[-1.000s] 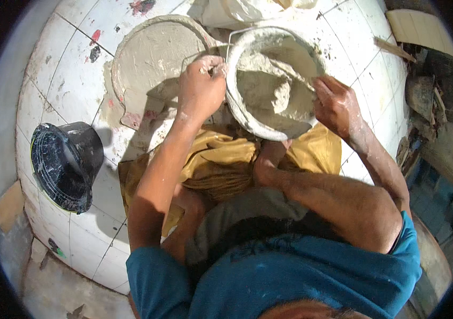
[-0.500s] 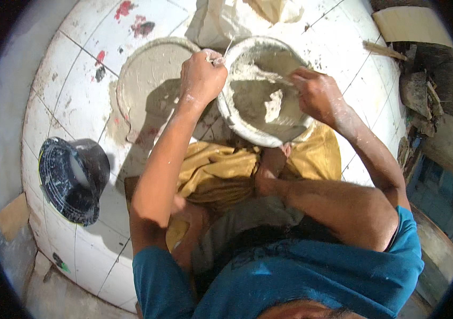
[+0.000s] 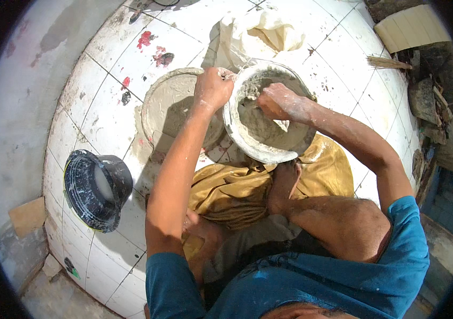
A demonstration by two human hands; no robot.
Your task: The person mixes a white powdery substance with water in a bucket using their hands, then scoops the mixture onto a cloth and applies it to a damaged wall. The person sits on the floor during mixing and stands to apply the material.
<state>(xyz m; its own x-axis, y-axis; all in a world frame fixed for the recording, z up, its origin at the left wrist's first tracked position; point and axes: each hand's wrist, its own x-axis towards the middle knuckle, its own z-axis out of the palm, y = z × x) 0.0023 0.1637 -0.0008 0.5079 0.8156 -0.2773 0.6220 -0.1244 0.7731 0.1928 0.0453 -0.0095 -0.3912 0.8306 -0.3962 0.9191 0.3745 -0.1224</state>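
A round bucket (image 3: pixel 269 158) of wet grey paste, its rim smeared pale, stands in front of my feet. My left hand (image 3: pixel 213 90) is closed at its left rim, seemingly gripping the rim or a thin handle there; the fingertips are smeared with paste. Inside the bucket's mouth, my right hand (image 3: pixel 278 102) is closed in a fist, knuckles up, around a paste-coated tool (image 3: pixel 249 110) whose kind I cannot make out. To the left lies a wide shallow round basin (image 3: pixel 162 106) spread with smooth grey paste, partly behind my left forearm.
On the white tiled floor, a black basin (image 3: pixel 91 191) rests tilted at left. A pale sack (image 3: pixel 261 37) sits beyond the bucket. Yellow-brown cloth (image 3: pixel 232 189) lies under the bucket and my feet. A bundle of thin sticks (image 3: pixel 388 63) and scrap wood (image 3: pixel 423 101) are at right.
My right hand has moved left and deeper over the bucket's mouth, carrying the coated tool down into the paste. My left hand keeps its place at the rim. The whole view has shifted slightly.
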